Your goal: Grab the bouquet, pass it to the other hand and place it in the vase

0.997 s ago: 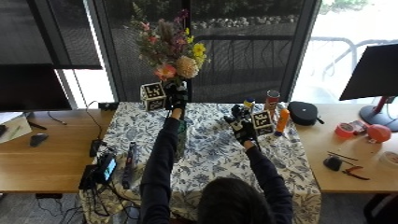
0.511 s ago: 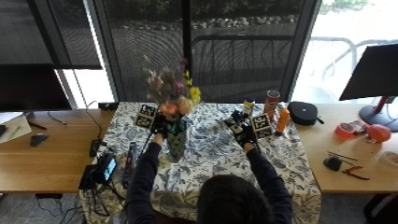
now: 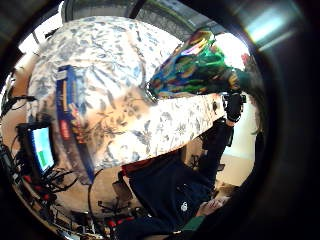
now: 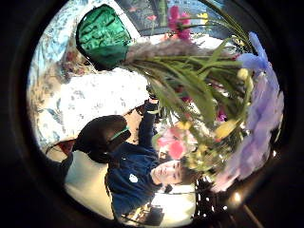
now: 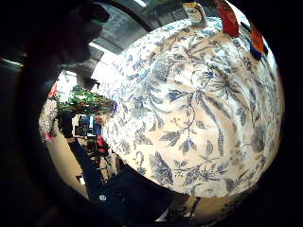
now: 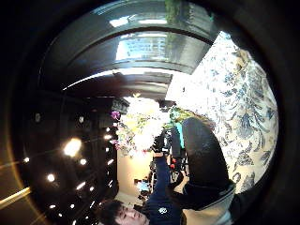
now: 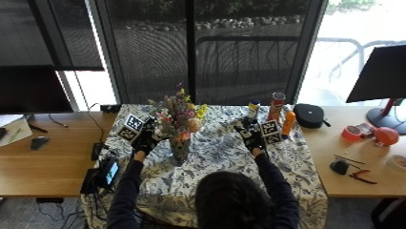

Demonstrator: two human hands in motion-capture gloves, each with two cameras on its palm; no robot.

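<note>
The bouquet (image 7: 177,117) of mixed pink, yellow and purple flowers stands with its stems down in the dark iridescent vase (image 7: 179,151) on the flowered tablecloth (image 7: 216,157). My left hand (image 7: 146,139) is at the vase's left side, level with its rim, with its fingers at the stems. In the left thumb side palm view the stems and flowers (image 4: 199,95) run out of the vase (image 4: 102,35) close to the palm. My right hand (image 7: 249,135) hovers over the cloth to the right of the vase, holding nothing.
A red tube can (image 7: 277,105), an orange bottle (image 7: 289,121) and a small bottle (image 7: 254,109) stand at the cloth's far right. A black case (image 7: 309,115) lies beyond them. A blue box (image 3: 70,125) and a screen device (image 7: 106,172) sit at the left edge.
My left hand has brought the bouquet down from high above the table into the vase. The right hand has stayed where it was.
</note>
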